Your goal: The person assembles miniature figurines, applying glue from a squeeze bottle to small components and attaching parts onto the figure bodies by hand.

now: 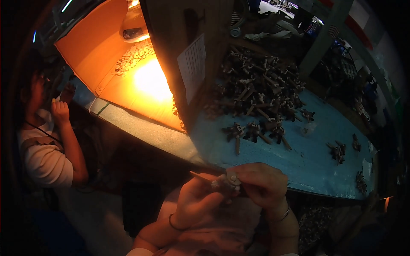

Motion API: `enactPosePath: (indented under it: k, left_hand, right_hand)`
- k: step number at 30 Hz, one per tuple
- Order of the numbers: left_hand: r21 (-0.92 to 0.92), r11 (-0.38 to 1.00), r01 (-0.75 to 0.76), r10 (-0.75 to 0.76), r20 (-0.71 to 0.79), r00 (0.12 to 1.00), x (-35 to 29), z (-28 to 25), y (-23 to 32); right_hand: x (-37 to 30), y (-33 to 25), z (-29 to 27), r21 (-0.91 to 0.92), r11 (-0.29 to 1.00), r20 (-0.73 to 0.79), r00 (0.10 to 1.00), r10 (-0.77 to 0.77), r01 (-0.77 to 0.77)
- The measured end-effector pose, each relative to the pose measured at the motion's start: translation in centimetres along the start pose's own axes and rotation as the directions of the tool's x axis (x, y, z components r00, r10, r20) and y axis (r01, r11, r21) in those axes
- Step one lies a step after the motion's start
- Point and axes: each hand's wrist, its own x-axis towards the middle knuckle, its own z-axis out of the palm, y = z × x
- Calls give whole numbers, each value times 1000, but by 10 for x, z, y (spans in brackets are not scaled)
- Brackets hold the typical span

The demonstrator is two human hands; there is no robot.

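In front of my body, at the table's near edge, my left hand (197, 200) is closed around a small pale figure (221, 185). A thin wooden stick (200, 176) pokes out of this grip toward the left. From the other side, my right hand (265, 183) pinches a small round whitish piece (233, 178) against the figure. The fingers partly cover both pieces, so their exact shape and how they join are hard to make out.
A cardboard box (81, 38) on the left holds a glowing lamp (134, 26) and small pale pieces (136, 53). Many dark figures on flat sticks (260, 91) are heaped on the blue table (256, 149); several lie at right (337, 151). A co-worker (49, 158) sits far left.
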Motion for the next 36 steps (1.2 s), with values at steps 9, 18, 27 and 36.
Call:
enactPosePath:
  k: [9,18,27,36]
  left_hand:
    - [28,1000,-13,14,-35,999,-2,4,0]
    - [34,999,-3,6,-70,998,-2,10,3]
    - [205,965,-164,189,-112,976,4,11,-3]
    - [511,764,-393,524,-137,840,16,8,-15]
  right_hand:
    - [7,2,-4,-72,991,63,992,-112,116]
    - [7,3,-7,-33,987,93,984,-151,155]
    - [5,-5,5,-78,993,-68,994,83,-88]
    - [1,-29,17,-414,910,-126,990,-61,4]
